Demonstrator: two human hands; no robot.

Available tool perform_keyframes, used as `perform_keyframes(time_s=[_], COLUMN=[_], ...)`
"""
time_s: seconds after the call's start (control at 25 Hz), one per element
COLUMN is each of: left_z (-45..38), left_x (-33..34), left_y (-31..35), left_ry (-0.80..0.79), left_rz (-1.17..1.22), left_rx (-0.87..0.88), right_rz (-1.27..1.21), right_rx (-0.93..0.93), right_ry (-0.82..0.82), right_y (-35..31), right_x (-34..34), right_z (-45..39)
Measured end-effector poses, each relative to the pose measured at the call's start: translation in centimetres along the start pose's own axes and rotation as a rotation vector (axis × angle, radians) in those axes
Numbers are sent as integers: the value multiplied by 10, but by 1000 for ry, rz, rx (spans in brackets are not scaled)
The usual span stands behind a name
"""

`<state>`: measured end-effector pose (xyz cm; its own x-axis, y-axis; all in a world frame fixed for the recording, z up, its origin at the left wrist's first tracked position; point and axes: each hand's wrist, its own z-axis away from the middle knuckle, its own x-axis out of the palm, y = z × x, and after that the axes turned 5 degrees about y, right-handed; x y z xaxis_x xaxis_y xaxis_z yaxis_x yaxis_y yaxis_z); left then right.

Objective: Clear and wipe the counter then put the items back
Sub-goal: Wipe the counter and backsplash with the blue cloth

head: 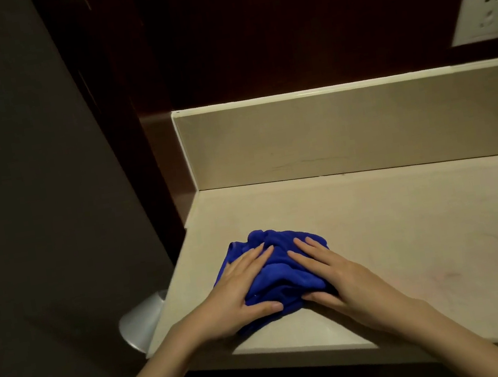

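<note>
Now both hands, left hand (pixel 241 290) and right hand (pixel 336 272), press the blue cloth (pixel 277 265) on the counter (pixel 410 228).

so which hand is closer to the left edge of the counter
The left hand, flat on the blue cloth nearest the counter edge; the right hand presses the cloth's other side.

- On the dark brown wall (pixel 295 18) in front of me, at upper right, I see a white socket plate (pixel 485 10).
- To my left stands a grey panel (pixel 20 192).
- Near its bottom, a silver cone-shaped piece (pixel 141 322) sticks out, partly hidden.
</note>
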<state>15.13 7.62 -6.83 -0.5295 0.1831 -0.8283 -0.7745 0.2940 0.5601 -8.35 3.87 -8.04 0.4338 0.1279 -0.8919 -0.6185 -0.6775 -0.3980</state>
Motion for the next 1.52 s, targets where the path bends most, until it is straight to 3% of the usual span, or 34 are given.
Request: perform_keyframes(time_s=[0.32,0.68,1.16,1.52], left_z=[-69,-115,-81,45], left_x=[54,96,48,-41], left_y=[83,137,65,-58], left_ry=[-59,-87,-126,-16], left_rz=[-51,-73,-25,102], left_rx=[109,258,303,93], right_rz=[58,-119,-23,-36], right_rx=[117,251,320,73], right_ry=[15,112,135,51], right_y=[71,115,47,-77], right_x=[-56,-86,-28,50], right_z=[75,139,94,-11])
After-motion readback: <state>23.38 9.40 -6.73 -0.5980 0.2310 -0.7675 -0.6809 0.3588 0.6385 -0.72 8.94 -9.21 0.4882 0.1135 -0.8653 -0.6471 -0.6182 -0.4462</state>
